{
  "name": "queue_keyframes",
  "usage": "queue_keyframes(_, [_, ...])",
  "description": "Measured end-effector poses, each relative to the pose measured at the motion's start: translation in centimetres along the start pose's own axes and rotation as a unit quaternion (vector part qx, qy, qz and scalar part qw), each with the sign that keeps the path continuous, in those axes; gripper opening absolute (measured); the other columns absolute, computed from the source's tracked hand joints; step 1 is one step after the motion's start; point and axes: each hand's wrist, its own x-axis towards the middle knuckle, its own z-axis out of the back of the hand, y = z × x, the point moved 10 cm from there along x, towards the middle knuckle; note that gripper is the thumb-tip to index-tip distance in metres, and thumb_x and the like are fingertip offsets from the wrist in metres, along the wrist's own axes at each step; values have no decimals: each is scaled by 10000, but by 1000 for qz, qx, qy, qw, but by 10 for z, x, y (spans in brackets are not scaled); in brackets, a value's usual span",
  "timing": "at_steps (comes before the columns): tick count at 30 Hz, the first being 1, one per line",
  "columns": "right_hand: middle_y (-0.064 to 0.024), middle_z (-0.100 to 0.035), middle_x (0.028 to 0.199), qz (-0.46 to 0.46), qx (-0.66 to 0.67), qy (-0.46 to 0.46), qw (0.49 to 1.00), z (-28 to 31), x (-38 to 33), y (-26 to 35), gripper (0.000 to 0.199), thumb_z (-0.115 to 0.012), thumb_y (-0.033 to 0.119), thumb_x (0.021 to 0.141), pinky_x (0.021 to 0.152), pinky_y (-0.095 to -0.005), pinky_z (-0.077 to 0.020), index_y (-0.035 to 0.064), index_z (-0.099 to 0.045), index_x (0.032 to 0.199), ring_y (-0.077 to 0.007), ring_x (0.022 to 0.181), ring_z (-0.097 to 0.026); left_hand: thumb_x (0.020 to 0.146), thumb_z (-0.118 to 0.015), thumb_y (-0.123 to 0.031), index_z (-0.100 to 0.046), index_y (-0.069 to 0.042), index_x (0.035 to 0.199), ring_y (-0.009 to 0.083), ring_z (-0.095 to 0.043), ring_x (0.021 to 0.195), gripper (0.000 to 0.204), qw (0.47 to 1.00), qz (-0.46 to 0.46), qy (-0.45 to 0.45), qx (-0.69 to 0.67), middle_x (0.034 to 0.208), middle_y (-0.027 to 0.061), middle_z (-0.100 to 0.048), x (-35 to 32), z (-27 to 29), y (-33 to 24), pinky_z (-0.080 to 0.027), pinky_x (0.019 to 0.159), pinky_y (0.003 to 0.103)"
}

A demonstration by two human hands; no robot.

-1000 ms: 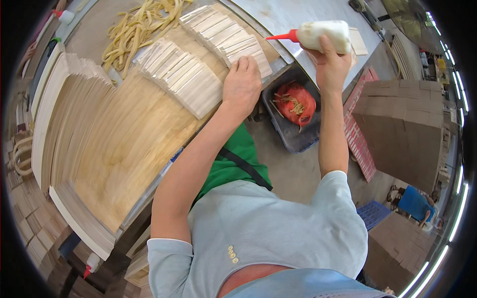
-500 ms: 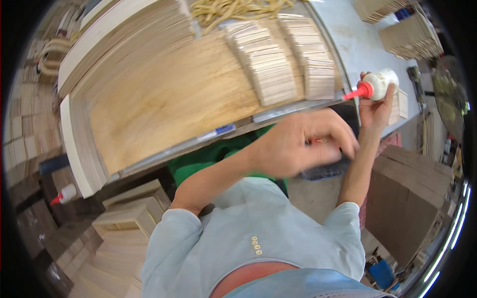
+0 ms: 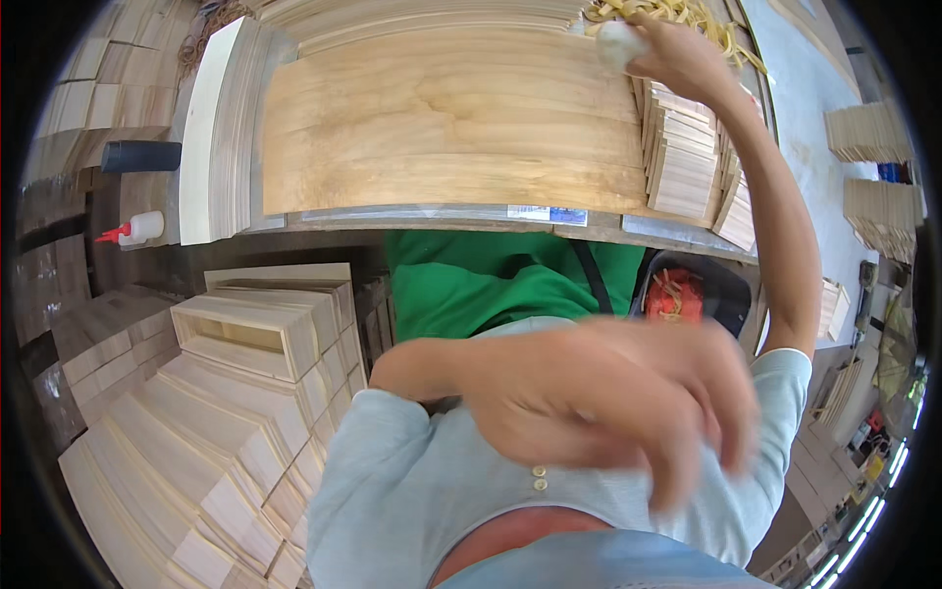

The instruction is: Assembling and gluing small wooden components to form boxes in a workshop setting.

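Observation:
At the far right of the wooden board point(image 3: 442, 128), my right hand point(image 3: 682, 61) is closed around a white squeeze bottle point(image 3: 620, 44). The red nozzle seen on it a moment before is hidden now. Tan rubber bands point(image 3: 731, 29) lie beside that hand. Below my right forearm, thin wood slats point(image 3: 682, 162) stand packed in rows on the board. My left hand point(image 3: 608, 398) hangs in front of my chest, blurred by motion. Its fingers are bent and apart, and nothing shows in them.
Long thin wood strips point(image 3: 218, 133) stand stacked at the board's left end. A second white bottle with a red tip point(image 3: 145, 229) lies at the far left. Stacked wooden boxes point(image 3: 245, 339) fill the lower left. A black bin point(image 3: 721, 292) with a red bundle sits under the table edge.
My right hand has carried the bottle from beside the right table to the board's far side. My left hand has come back toward my chest. The whole view has shifted.

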Motion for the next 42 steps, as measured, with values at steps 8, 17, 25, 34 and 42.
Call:
queue_keyframes(8, [-200, -685, 960, 21, -112, 149, 982, -44, 22, 2, 472, -641, 234, 717, 809, -421, -518, 69, -635, 1160, -345, 882, -661, 879, -563, -5, -636, 5, 1038, 147, -608, 934, 175, 695, 323, -544, 341, 1008, 73, -645, -323, 170, -76, -484, 851, 288])
queue_keyframes(17, [-118, -708, 885, 80, -257, 182, 946, -42, 1, 92, 208, -620, 213, 812, 720, -470, -537, 60, -703, 926, -316, 859, -686, 871, -612, -52, -609, 12, 1170, 198, -635, 970, 306, 733, 321, -349, 488, 1057, 122, -655, -173, 178, -62, -489, 851, 298])
queue_keyframes(25, [-90, -683, 953, 232, -214, -53, 947, -37, 2, 163, 167, -603, 189, 800, 716, -358, -514, 60, -694, 855, -261, 881, -647, 940, -539, -104, -492, 34, 1295, 218, -586, 1084, 384, 686, 316, -63, 652, 1187, 165, -606, -77, 209, 59, -456, 944, 328])
queue_keyframes(34, [-173, -550, 1280, 83, 70, -258, 960, -57, -165, 51, 414, -574, 52, 744, 1035, -440, -394, -44, -585, 1146, -334, 1244, -497, 849, -504, -43, -307, 75, 1397, 374, -511, 1164, 594, 611, 229, -158, 741, 1260, 285, -517, -3, 327, 129, -389, 1001, 446])
queue_keyframes(42, [-145, -522, 1330, 84, 1, -212, 974, -85, -165, 13, 379, -523, 106, 814, 1121, -415, -303, -35, -587, 1159, -284, 1343, -405, 795, -452, 7, -321, 106, 1360, 454, -477, 1173, 589, 630, 302, -172, 694, 1290, 326, -492, 29, 342, 164, -352, 1036, 476])
